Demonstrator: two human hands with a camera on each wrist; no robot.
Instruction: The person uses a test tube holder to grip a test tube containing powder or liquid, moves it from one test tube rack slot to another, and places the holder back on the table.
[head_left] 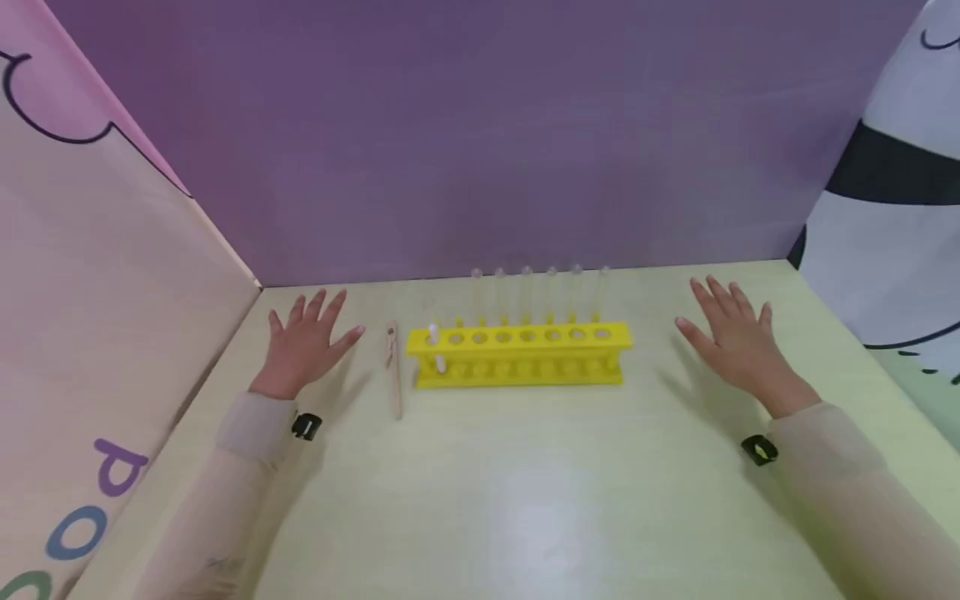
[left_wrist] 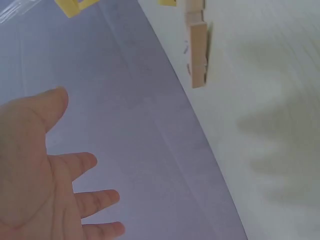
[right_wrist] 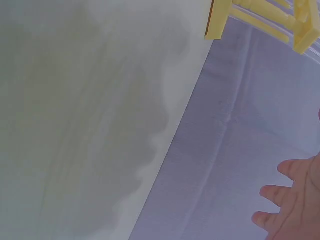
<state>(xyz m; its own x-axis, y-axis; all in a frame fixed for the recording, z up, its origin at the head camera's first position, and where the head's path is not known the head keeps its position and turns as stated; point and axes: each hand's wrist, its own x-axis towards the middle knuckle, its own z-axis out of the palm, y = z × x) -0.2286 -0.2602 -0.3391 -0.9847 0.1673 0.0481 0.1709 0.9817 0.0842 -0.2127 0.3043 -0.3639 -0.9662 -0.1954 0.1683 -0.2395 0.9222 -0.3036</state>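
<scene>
A yellow test tube rack [head_left: 517, 383] stands on the table, with several clear test tubes [head_left: 527, 292] upside down on the pegs along its back. In its leftmost hole a slim white thing [head_left: 440, 364] stands, slightly tilted. Left of the rack lies a wooden test tube clamp [head_left: 397, 383], whose end [left_wrist: 198, 55] also shows in the left wrist view. My left hand [head_left: 300, 346], fingers spread and holding nothing, is left of the clamp, its shadow falling on the table. Off the rack's right side my right hand [head_left: 738, 342] is likewise spread, with nothing in it.
The pale table [head_left: 480, 500] meets a purple wall panel [head_left: 487, 150] at its back edge. A printed panel [head_left: 97, 292] borders the left side, and another [head_left: 892, 267] borders the right. Both wrists wear black bands.
</scene>
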